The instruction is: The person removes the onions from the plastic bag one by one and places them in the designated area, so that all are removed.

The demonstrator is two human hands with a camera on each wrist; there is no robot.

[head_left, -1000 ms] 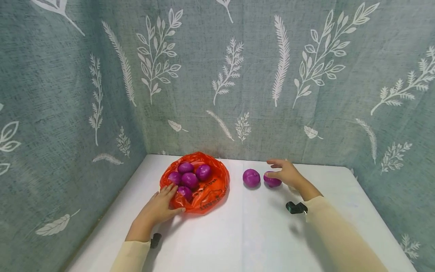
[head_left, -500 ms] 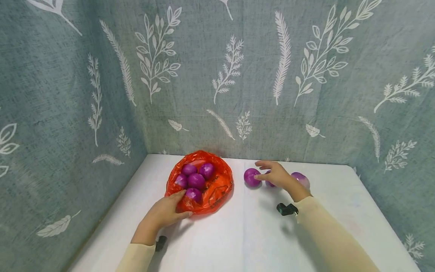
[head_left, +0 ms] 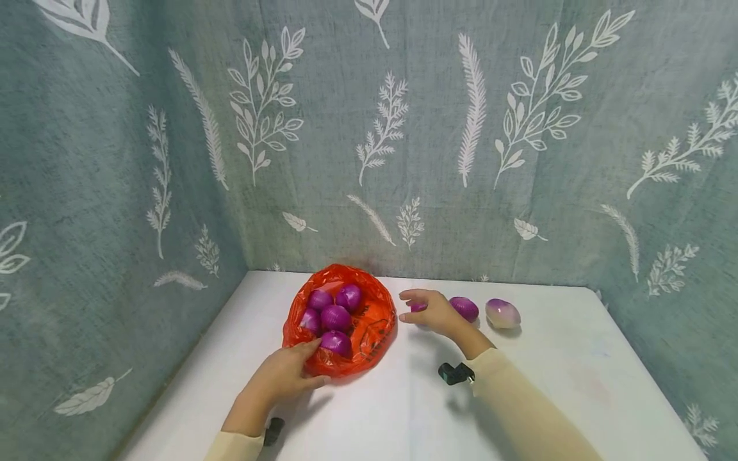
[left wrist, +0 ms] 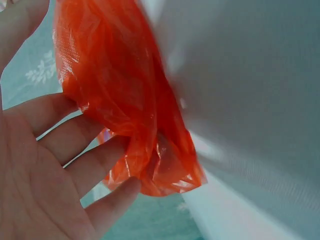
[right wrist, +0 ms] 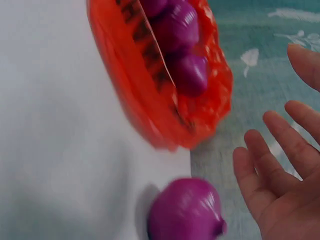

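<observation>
Bag [head_left: 375, 330] on bench [head_left: 357, 422], mouth up. Left grip [head_left: 282, 371] at the bag's 7 o'clock: fingers over the rim, thumb apart from them, the plastic touched but not visibly pinched. Right grip [head_left: 441, 314] at the bag's 3 o'clock, fingers and thumb well apart, nothing held. Near onion [right wrist: 185, 210] lies just beside the bag at its 3 o'clock, mostly hidden under the right grip in the head view; the right wrist view shows a gap between onion and fingers. To take it well: thumb and fingers to opposite sides at the widest part, then close gently — smooth, shiny skin, likely to roll. Raise it above the rim before any move toward 9 o'clock; the bag's side looks limp and could fold in. Left grip needs only light pressure to steady the edge. Five bag onions [head_left: 336, 318] bunch from the centre round to 6, 9 and 12; most room at 3 to 5. Mid onion [head_left: 464, 309] and far onion [head_left: 503, 314] line up at the right grip's 3 o'clock — a backward sweep might nudge them. Black block [head_left: 455, 373] on the right wrist needs clearance too. Leaf-print cloth [head_left: 426, 153] at 12 limits reach.
</observation>
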